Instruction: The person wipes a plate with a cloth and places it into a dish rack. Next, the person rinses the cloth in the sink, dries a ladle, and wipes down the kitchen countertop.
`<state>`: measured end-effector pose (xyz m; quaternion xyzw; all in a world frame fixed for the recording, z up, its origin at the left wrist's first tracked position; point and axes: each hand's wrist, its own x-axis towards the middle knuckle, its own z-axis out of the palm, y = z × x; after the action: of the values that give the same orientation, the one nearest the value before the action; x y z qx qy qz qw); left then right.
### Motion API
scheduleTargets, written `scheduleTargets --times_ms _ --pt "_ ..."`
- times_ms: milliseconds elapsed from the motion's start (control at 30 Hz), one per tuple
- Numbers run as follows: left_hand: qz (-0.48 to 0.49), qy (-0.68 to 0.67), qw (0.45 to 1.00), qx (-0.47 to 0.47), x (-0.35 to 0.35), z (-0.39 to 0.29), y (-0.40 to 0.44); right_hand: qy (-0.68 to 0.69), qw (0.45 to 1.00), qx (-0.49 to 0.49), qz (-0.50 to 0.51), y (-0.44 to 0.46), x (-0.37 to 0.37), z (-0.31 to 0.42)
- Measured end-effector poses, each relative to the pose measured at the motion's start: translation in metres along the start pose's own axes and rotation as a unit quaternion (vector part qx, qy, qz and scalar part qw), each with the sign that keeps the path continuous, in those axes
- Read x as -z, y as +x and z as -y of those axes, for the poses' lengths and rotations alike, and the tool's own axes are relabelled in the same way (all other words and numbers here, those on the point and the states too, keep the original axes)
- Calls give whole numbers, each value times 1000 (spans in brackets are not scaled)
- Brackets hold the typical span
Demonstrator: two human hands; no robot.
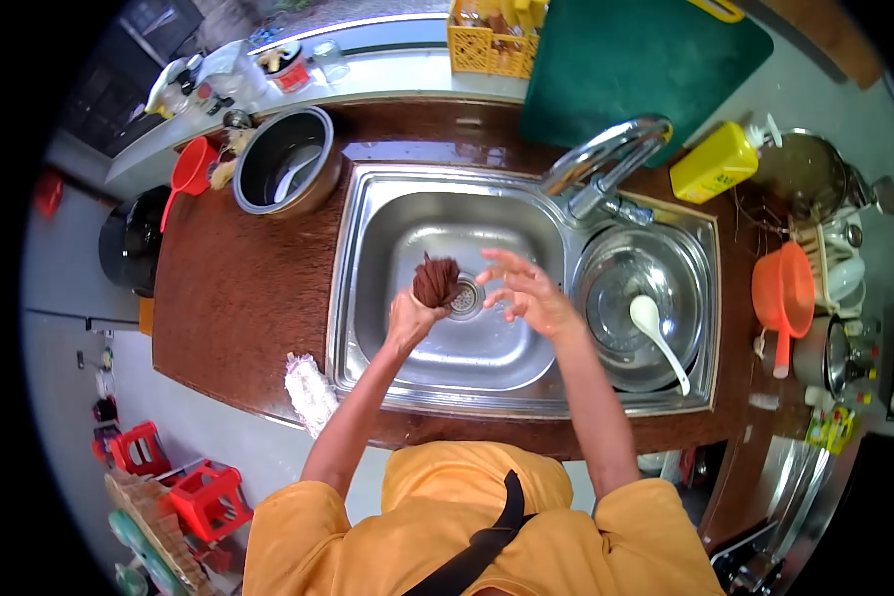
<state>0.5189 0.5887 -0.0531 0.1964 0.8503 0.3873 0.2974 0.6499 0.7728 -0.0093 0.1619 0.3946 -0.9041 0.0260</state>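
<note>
My left hand is closed around a bunched dark brown cloth, held above the basin of the steel sink. The cloth's gathered end sticks up past my fingers, close to the drain. To the right, my right hand is over the same basin with its fingers spread and nothing in them. A gap separates it from the cloth. The chrome faucet arches at the back of the sink, and no water stream shows.
A glass bowl with a white ladle sits in the right basin. Left of the sink stands a dark pot. A yellow soap bottle, an orange strainer-like dipper and a green board surround the back and right.
</note>
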Motion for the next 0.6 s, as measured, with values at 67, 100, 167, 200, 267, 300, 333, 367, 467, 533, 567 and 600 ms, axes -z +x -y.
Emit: scheduleTargets --times_ms 67,100,167,200,267,300,333,367,467,533,567,600 --pt "9 -51 995 90 0 -3 -12 -144 988 -14 -57 13 27 -46" --pt "9 -66 994 82 0 -1 -16 -308 947 9 -93 13 32 -68" --pt "-45 -59 997 -1 -2 6 -19 -600 781 62 -161 17 34 -102" --pt "-73 -46 995 -50 -3 11 -25 -721 663 82 -187 17 31 -111" --pt "-116 79 989 -55 -10 16 -34 -438 869 -16 -230 14 -18 -79" --pt "-137 141 979 -61 -13 11 -36 -272 929 -62 -243 15 -36 -66" --pt "-110 122 984 -71 -15 4 -41 -344 910 5 -233 18 -38 -72" --pt "-84 81 989 -95 -19 -3 -45 -412 881 72 -221 23 -33 -82" --pt "61 -129 990 -19 -16 -27 -61 -419 855 188 -239 29 -16 -92" --pt "151 -402 900 74 -2 -37 -67 -236 935 85 -251 13 -26 -69" --pt "157 -513 843 26 -2 -31 -67 -190 942 109 -256 6 -26 -64" --pt "125 -578 806 28 -5 -26 -66 -153 938 138 -280 -3 -31 -51"
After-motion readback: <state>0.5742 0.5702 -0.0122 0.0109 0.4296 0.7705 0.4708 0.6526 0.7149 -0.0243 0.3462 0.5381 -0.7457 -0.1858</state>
